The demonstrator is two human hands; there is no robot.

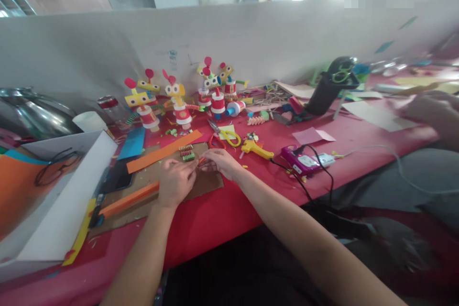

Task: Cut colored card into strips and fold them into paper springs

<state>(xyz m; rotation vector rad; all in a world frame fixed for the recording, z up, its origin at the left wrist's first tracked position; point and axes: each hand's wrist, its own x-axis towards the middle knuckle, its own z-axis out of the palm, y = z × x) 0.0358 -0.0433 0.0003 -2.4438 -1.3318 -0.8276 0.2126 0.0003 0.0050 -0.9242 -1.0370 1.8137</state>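
Right hand: fingertips pinch a small orange paper piece. Left hand: fingers bent, fingertips at the same piece; cannot tell whether they grip it. Piece lies between the hands, over brown cardboard near the front edge of the red worktop. Folded paper springs rest just beyond. Glue gun and yellow-handled pliers right of the cardboard. Cup figures stand toward the back edge.
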